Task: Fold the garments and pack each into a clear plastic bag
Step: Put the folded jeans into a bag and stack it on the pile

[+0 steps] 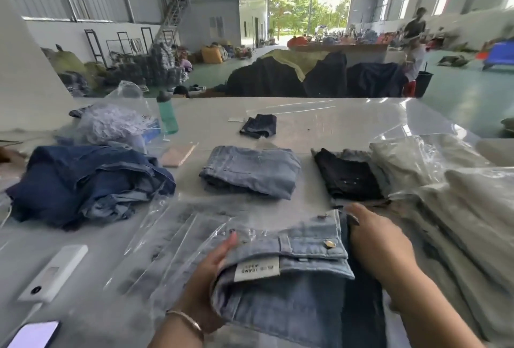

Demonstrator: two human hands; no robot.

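**Folded jeans at the mouth of a clear bag**

We see the folded light-blue jeans (281, 286) lying on the counter (306, 114) right in front of the person, waistband up, a pale label and a metal button showing. The near end of the jeans runs out of the bottom of the view.

The left hand (205, 278) has its grip on the jeans' left edge: the thumb lies along the top, and the other fingers are hidden beneath the fold, so we cannot tell how far they curl. The right hand (375, 239) lies against the jeans' right side with fingers fairly straight; its fingertips are tucked out of sight behind the waistband.

A clear plastic bag (178, 239) spreads flat just left of the jeans, its edge overlapping the waistband's far corner. Glare and blur keep us from saying whether any denim is already inside it.

Farther back lie a second folded pair of light jeans (250, 172), a dark folded garment (350, 175), and a small dark piece (258, 125). A heap of dark-blue denim (83, 181) sits at the left. Bagged pale garments (450, 194) are stacked at the right, partly cut off. A green bottle (167, 114) stands near crumpled plastic (111, 122). A white device (52, 272) and a phone (33, 333) lie at the lower left, the phone cropped.
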